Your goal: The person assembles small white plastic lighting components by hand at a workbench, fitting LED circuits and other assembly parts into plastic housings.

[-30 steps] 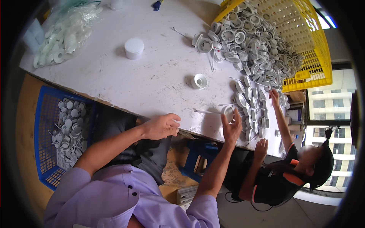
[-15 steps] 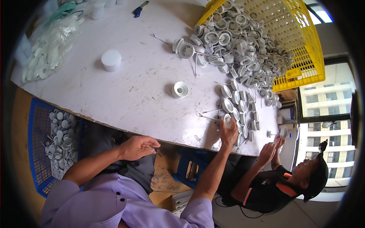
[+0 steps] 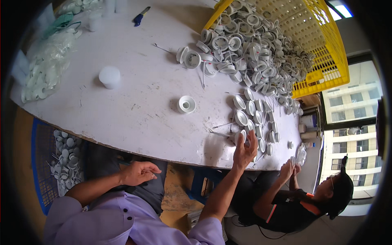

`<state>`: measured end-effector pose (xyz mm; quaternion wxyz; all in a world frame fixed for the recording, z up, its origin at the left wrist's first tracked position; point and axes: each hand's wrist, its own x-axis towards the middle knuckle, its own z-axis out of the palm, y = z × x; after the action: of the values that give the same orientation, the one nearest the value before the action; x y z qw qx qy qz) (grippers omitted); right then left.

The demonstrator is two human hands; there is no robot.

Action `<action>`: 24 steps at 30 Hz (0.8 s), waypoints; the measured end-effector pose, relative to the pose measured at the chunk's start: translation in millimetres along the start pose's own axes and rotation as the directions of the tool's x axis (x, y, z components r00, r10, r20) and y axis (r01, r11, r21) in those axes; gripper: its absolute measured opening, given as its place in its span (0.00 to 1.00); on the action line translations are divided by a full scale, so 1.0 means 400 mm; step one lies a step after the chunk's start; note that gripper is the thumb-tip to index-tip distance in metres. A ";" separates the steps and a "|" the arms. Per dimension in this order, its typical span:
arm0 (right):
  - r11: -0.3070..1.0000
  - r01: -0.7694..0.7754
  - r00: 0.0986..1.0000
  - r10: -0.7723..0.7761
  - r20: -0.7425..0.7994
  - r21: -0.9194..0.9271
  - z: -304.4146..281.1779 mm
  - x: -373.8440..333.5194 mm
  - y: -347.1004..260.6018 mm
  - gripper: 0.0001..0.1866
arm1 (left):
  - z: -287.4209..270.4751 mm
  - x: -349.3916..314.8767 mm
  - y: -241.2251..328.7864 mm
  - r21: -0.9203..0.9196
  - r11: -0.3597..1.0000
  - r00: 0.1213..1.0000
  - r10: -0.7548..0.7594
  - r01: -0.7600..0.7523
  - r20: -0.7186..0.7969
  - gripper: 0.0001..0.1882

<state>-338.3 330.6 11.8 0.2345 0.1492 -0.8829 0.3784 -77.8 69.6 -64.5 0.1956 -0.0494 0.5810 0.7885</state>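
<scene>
My right hand (image 3: 245,150) is over the near right part of the table. Its fingers are spread beside a round white lamp housing (image 3: 239,136) at the near end of a group of similar wired housings (image 3: 241,118). The thumb overlaps this housing; whether it touches is hard to tell. Over my lap, below the table edge, my left hand (image 3: 140,173) hangs with loosely bent fingers and nothing visible in it. A single white cup-shaped housing (image 3: 186,105) stands mid-table, and a stack of white discs (image 3: 109,77) is farther left.
A tipped yellow crate (image 3: 341,77) spills a heap of wired housings (image 3: 253,53) at the far right. Plastic bags (image 3: 49,73) and a blue-handled knife (image 3: 139,18) are at the far left. A blue basket (image 3: 38,151) holds small white parts. A co-worker (image 3: 298,206) sits right.
My right hand has loosened its fingers around the lamp housing, which is slightly lower in the view. My left hand has dropped lower and back. The co-worker's hands have moved down; the view has shifted slightly.
</scene>
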 end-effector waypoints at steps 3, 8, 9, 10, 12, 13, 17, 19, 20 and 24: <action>0.997 0.065 0.992 -0.070 0.105 0.050 0.124 0.074 -0.047 0.19 | 0.017 0.007 -0.001 0.051 0.999 1.000 0.006 -0.007 0.021 0.15; 0.995 0.094 0.974 -0.088 0.210 -0.018 0.367 0.246 -0.074 0.22 | 0.007 -0.027 0.006 0.108 0.994 0.999 0.024 -0.019 -0.046 0.15; 0.997 -0.025 0.956 0.044 0.291 -0.067 0.403 0.262 -0.082 0.23 | -0.003 -0.041 0.000 0.092 0.995 0.996 0.038 -0.030 -0.079 0.15; 0.998 -0.015 0.953 0.030 0.303 -0.053 0.430 0.268 -0.086 0.23 | -0.012 -0.054 -0.005 0.077 0.996 0.993 0.050 -0.042 -0.108 0.14; 0.966 0.129 0.947 -0.053 0.317 -0.223 0.481 0.272 -0.111 0.24 | -0.032 -0.077 -0.019 0.056 0.997 0.986 0.067 -0.059 -0.154 0.14; 0.953 0.159 0.938 -0.064 0.341 -0.260 0.495 0.270 -0.139 0.25 | -0.039 -0.085 -0.024 0.038 0.997 0.981 0.079 -0.074 -0.179 0.14; 0.910 0.386 0.884 -0.319 0.342 -0.151 0.547 0.285 -0.186 0.36 | -0.060 -0.102 -0.021 0.011 0.995 0.972 0.096 -0.096 -0.215 0.14; 0.877 0.475 0.832 -0.417 0.367 -0.080 0.562 0.301 -0.197 0.38 | -0.062 -0.107 -0.016 0.023 0.996 0.973 0.085 -0.082 -0.215 0.13; 0.835 0.550 0.775 -0.506 0.379 -0.010 0.571 0.308 -0.204 0.40 | -0.063 -0.109 -0.020 0.018 0.996 0.972 0.087 -0.086 -0.220 0.13; 0.812 0.567 0.722 -0.408 0.559 -0.140 0.604 0.324 -0.221 0.44 | -0.072 -0.104 -0.040 -0.026 0.992 0.964 0.111 -0.121 -0.240 0.13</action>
<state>-481.8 82.1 -12.9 0.1077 0.4346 -0.8873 0.1107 -38.0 36.0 -75.3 0.0768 -0.1135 0.5860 0.7986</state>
